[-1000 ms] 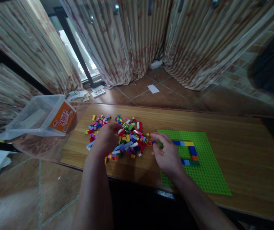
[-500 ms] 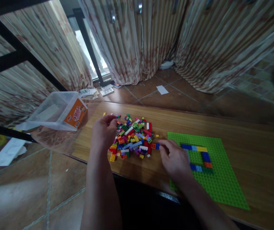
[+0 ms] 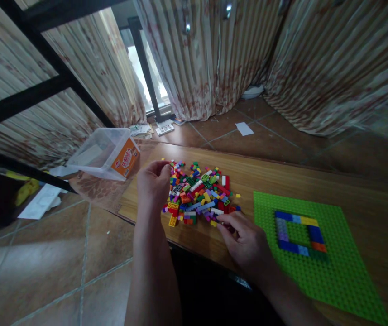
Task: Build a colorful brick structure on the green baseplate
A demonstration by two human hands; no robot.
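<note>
Long striped curtains of pale cloth with reddish-brown marks [image 3: 207, 59] hang behind a brown tiled floor [image 3: 108, 246], on which lies a white sheet of paper [image 3: 244, 129]. Before them extends a long surface of yellowish-brown wood [image 3: 295, 181]. At its far left end stands a transparent plastic box [image 3: 93, 154], which bears an orange label with white letters [image 3: 126, 159]. On the surface, between the two hands, is spread a pile of small plastic building bricks of many colours [image 3: 200, 207]. The left hand [image 3: 153, 183] is at the left edge of this pile; its thumb and forefinger are brought close together, but I cannot tell whether a brick is between them. The right hand [image 3: 248, 237] is at the near right edge of the pile, with its fingers curved and their tips just beside a white oblong brick [image 3: 217, 212]; whether they grip something, I cannot tell. Farther right lies a flat bright green studded baseplate [image 3: 346, 276], and the right forearm passes above its near left part. Upon the baseplate sits a four-sided frame of bricks [image 3: 315, 234], in dark blue, light blue, yellow, orange, purple and dark green, and green studs are visible inside it.
</note>
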